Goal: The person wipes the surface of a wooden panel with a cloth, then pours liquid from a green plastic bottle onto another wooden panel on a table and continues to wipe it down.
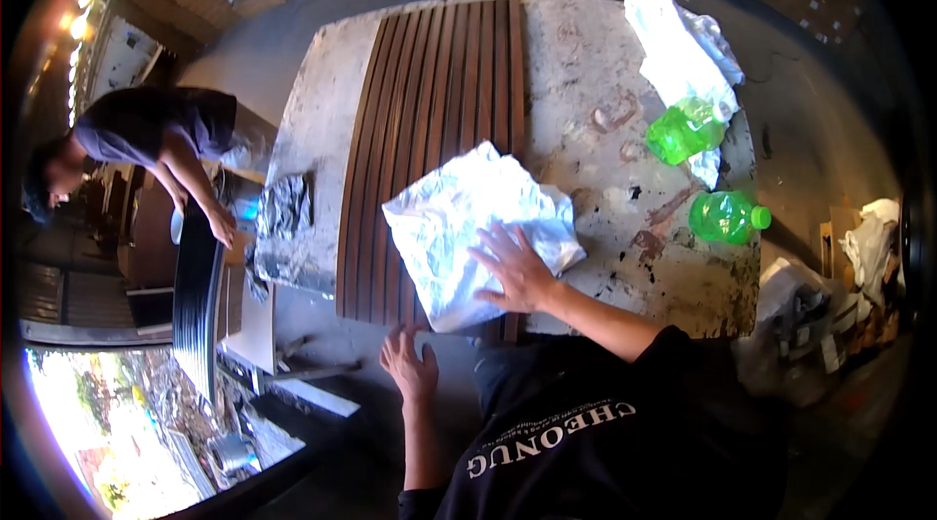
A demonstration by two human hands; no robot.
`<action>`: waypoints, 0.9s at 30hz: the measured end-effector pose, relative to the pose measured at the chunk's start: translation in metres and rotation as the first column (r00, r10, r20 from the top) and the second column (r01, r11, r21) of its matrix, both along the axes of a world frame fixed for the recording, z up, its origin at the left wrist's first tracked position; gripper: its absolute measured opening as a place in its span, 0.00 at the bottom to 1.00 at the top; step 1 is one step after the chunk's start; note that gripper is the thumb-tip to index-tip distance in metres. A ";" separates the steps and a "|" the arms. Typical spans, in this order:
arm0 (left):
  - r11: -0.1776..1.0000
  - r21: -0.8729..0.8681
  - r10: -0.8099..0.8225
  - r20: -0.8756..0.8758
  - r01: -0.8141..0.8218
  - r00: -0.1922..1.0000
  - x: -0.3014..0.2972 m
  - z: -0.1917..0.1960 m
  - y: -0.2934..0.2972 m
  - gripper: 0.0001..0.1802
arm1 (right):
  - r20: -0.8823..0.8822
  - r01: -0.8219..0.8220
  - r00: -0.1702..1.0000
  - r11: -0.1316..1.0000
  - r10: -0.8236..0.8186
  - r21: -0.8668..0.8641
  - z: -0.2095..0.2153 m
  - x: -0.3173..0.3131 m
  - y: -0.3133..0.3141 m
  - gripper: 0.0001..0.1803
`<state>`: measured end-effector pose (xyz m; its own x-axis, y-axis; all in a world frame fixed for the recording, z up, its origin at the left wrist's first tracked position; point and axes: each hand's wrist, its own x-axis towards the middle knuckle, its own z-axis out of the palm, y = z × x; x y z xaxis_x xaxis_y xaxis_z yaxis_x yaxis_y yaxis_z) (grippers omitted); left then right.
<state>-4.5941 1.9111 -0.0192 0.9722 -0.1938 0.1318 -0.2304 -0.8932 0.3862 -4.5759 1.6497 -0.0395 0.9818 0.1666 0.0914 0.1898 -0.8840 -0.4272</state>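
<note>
A crumpled white cloth lies across the near end of a dark brown slatted wood panel on a stained worktable. My right hand rests flat on the cloth's near right part, fingers spread. Just off the table's near edge, my left hand hangs with fingers apart, holding nothing, close below the panel's near end.
Two green plastic bottles and a white plastic bag sit on the table's right side. A grey crumpled rag lies at the left edge. Another person bends over dark boards at the left. Clutter fills the floor at right.
</note>
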 end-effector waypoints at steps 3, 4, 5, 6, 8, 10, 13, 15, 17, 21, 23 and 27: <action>0.989 -0.131 -0.061 0.101 0.074 0.993 0.023 0.021 -0.023 0.25 | 0.104 -0.261 0.965 0.836 0.241 0.483 0.012 0.026 0.019 0.22; 0.969 -0.221 -0.091 0.093 0.110 0.991 0.034 0.017 -0.039 0.26 | 0.002 -0.337 0.931 0.860 0.364 0.383 0.005 0.038 0.025 0.21; 0.995 -0.038 -0.088 0.080 0.091 0.993 0.044 0.003 -0.060 0.28 | 0.020 -0.381 0.922 0.893 0.388 0.240 -0.010 0.061 0.026 0.22; 0.987 0.147 -0.082 0.067 0.071 0.994 0.045 -0.017 -0.079 0.30 | 0.035 -0.415 0.910 0.905 0.414 0.093 -0.023 0.085 0.024 0.23; 0.963 0.249 -0.101 -0.020 0.103 0.995 0.028 -0.049 -0.091 0.38 | 0.090 -0.312 0.941 0.938 0.327 -0.150 -0.027 0.113 -0.003 0.29; 0.965 0.236 -0.099 -0.071 0.113 0.993 0.022 -0.048 -0.092 0.42 | -0.044 -0.076 0.997 0.966 0.067 -0.247 -0.020 0.133 -0.018 0.39; 0.976 0.175 -0.111 -0.108 0.129 0.988 0.032 -0.042 -0.092 0.41 | -0.196 0.046 0.974 0.941 -0.117 -0.334 -0.008 0.161 -0.034 0.42; 0.984 0.112 -0.122 -0.156 0.140 0.980 0.034 -0.047 -0.082 0.39 | -0.127 0.092 0.984 0.961 -0.129 -0.261 0.004 0.155 -0.035 0.43; 0.874 -0.480 -0.076 0.023 0.078 0.997 0.050 -0.055 -0.047 0.26 | 0.179 0.031 0.984 0.998 -0.020 -0.055 0.014 0.122 -0.017 0.40; 0.882 -0.386 0.238 -0.128 -0.269 0.963 0.117 -0.040 -0.054 0.20 | 0.222 -0.326 0.932 0.930 0.286 0.169 -0.023 0.053 0.008 0.28; 0.944 -0.244 0.194 -0.130 -0.221 0.972 0.145 -0.046 -0.052 0.20 | 0.269 -0.211 0.951 0.956 0.152 0.203 -0.021 0.052 0.010 0.28; 0.954 -0.254 0.073 -0.314 -0.158 0.947 0.167 -0.032 -0.038 0.18 | 0.385 0.389 0.823 0.908 -0.418 0.154 0.000 0.078 -0.043 0.41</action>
<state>-4.4275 1.8728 -0.0507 0.9878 -0.0758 -0.1358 0.0315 -0.7574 0.6522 -4.4975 1.6067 -0.0397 0.8350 -0.2566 0.4868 -0.0110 -0.8922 -0.4515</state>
